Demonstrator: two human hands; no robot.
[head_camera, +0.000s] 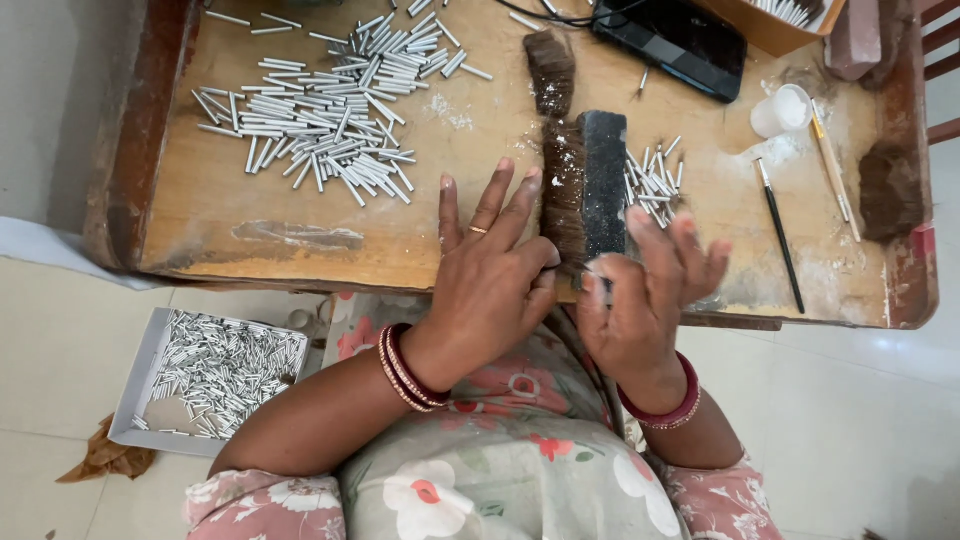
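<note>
My left hand (490, 285) rests at the near edge of the wooden table (300, 235). Its thumb and forefinger pinch the near end of a brown hair bundle (563, 185), and the other fingers are spread. A black block (604, 180) lies against the bundle's right side. My right hand (645, 300) is blurred, just right of the left hand. Its thumb presses a small silvery metal tube (592, 272) and its other fingers are raised. Several loose metal tubes (652, 182) lie just beyond it.
A large heap of metal tubes (330, 110) covers the table's far left. A second hair bundle (550, 70), a black device (680, 40), a white cup (782, 110) and thin brushes (780, 235) lie farther back and right. A tray of tubes (215, 370) sits on the floor.
</note>
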